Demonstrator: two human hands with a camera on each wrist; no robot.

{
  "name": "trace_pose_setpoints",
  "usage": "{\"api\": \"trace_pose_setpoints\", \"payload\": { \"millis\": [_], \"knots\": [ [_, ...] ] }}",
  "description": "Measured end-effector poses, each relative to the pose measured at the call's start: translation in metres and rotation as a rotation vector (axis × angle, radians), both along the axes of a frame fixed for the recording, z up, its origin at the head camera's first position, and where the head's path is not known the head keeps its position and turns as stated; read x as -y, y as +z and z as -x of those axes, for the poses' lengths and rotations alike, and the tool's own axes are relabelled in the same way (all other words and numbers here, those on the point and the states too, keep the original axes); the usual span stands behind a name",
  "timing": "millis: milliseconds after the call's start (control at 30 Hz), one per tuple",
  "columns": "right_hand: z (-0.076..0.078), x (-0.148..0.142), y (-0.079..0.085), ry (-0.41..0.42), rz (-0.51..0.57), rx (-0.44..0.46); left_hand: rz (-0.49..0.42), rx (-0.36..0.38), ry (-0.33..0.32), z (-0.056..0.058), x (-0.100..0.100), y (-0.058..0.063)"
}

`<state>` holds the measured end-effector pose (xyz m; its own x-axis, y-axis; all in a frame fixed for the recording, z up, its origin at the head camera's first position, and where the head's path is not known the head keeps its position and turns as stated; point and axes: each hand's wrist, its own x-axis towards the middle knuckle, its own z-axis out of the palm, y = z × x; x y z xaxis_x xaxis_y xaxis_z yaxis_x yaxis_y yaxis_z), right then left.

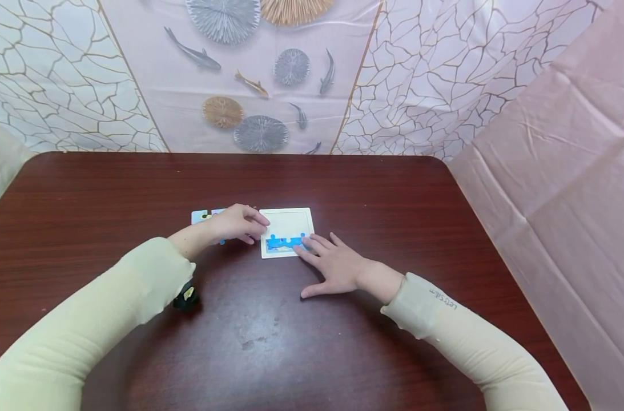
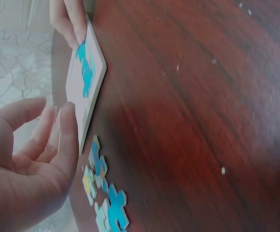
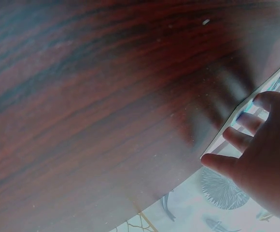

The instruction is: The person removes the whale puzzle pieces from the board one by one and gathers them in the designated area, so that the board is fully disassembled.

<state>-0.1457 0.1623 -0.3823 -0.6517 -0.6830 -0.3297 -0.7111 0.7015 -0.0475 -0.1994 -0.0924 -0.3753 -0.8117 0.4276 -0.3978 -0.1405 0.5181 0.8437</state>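
Observation:
A white puzzle board (image 1: 287, 220) lies on the table, with joined blue puzzle pieces (image 1: 281, 244) filling the strip along its near side. My left hand (image 1: 233, 222) hovers at the board's left edge, fingers loosely bent. In the left wrist view the thumb and fingers of the left hand (image 2: 31, 154) stand apart, with nothing visible between them. Below that hand lie several loose puzzle pieces (image 2: 117, 208), partly covered by it in the head view. My right hand (image 1: 337, 267) has its fingers spread, fingertips at the board's near right corner over the blue pieces.
A small black object (image 1: 185, 298) with a light patch sits beside the left sleeve. The dark red-brown table (image 1: 394, 217) runs back to a patterned cloth (image 1: 260, 85), and a pink cloth (image 1: 563, 160) hangs along the right side.

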Motion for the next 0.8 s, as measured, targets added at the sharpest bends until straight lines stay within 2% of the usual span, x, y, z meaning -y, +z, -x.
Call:
{"api": "trace_pose_setpoints", "payload": {
  "millis": [300, 567, 800],
  "knots": [
    [0.0006, 0.0003, 0.0002, -0.004, -0.011, 0.003, -0.011, 0.018, -0.081, -0.0008, -0.0079, -0.0043],
    [0.0001, 0.0001, 0.0008, 0.002, -0.006, -0.005, 0.006, 0.041, -0.068, -0.0012, -0.0101, -0.0033],
    [0.0007, 0.0003, -0.0006, -0.006, -0.026, 0.0, 0.04, 0.006, -0.02, 0.0005, -0.01, -0.0023]
  ]
}}
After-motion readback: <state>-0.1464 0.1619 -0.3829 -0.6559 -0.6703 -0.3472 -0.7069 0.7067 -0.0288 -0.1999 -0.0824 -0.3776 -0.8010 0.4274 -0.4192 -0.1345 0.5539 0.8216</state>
